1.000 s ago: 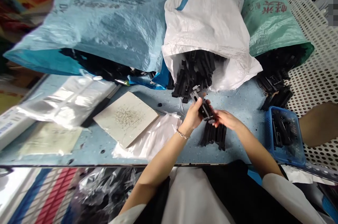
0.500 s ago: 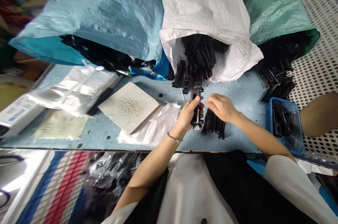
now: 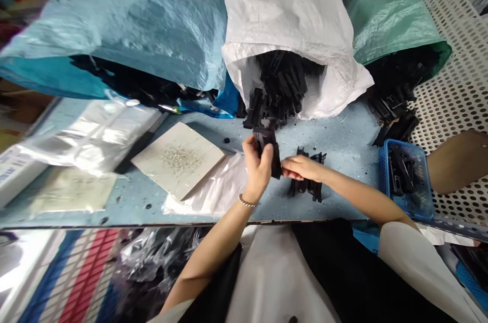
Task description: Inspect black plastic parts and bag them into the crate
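My left hand (image 3: 257,173) is wrapped round a long black plastic part (image 3: 271,141), its thumb along the near side. The part stands tilted above the table. At its lower right edge is my right hand (image 3: 303,167), closed with the fingertips pinched together; what they hold, if anything, is too small to make out. Partly under my right hand, a small row of similar black parts (image 3: 315,190) lies on the table. Beyond the left hand, a heap of such parts (image 3: 284,84) spills from a white woven sack (image 3: 290,13).
A blue sack (image 3: 145,23) and a green sack (image 3: 389,13) hold more black parts. A blue basket (image 3: 430,201) stands at the right. Left lie a speckled square board (image 3: 179,160), plastic wrapping (image 3: 95,132) and a white sheet (image 3: 217,188). The table edge (image 3: 152,224) runs in front.
My left hand has turned the black part over, so another face shows, and moved it slightly left. My right hand has come down and left to the part's lower edge.
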### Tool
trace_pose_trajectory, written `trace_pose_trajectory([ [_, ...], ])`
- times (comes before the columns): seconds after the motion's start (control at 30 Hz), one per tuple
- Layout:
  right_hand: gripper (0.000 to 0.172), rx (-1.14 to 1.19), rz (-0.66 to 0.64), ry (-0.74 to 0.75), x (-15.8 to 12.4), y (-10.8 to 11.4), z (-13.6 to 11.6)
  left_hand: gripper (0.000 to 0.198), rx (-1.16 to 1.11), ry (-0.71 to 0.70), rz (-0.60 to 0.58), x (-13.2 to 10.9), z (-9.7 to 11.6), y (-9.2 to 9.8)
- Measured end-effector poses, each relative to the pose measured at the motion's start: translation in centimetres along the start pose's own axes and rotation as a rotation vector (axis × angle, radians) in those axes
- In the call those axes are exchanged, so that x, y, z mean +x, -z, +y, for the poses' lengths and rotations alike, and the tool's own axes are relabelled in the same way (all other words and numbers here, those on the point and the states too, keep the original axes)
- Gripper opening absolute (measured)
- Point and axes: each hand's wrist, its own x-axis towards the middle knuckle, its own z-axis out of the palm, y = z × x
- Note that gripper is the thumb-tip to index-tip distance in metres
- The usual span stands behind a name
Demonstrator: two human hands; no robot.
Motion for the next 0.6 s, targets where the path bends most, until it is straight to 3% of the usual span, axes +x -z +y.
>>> trace_pose_trajectory([
  [0.03, 0.051, -0.139, 0.107, 0.027, 1.3, 1.6, -0.4, 0.048, 0.032, 0.044, -0.019, 0.2, -0.8, 0.1],
  [0.1, 0.035, -0.465, 0.492, 0.072, 4.5, 5.2, -1.2, 0.041, 0.092, 0.162, -0.128, 0.0, -2.4, -0.3],
  [0.17, 0.029, -0.736, 0.767, 0.026, 8.1, 8.8, -1.6, 0.038, 0.187, 0.154, -0.223, -0.8, -3.7, -1.2],
  [0.27, 0.036, -0.883, 0.761, -0.193, 12.6, 12.9, -1.3, 0.039, 0.312, -0.01, -0.249, -2.1, -5.1, -2.4],
  [0.33, 0.033, -0.851, 0.709, -0.275, 13.7, 14.1, -0.7, 0.041, 0.342, -0.076, -0.256, -2.2, -5.2, -2.5],
  [0.43, 0.038, -0.858, 0.801, -0.162, 11.3, 12.7, 0.3, 0.045, 0.234, -0.057, -0.249, -0.7, -4.0, -2.2],
  [0.53, 0.04, -1.008, 0.937, 0.179, 5.7, 8.1, 0.6, 0.053, -0.132, 0.106, -0.217, 1.9, -1.0, -2.3],
  [0.6, 0.038, -1.115, 0.891, 0.421, 1.7, 4.7, 0.4, 0.053, -0.386, 0.236, -0.177, 3.2, 1.4, -2.8],
])
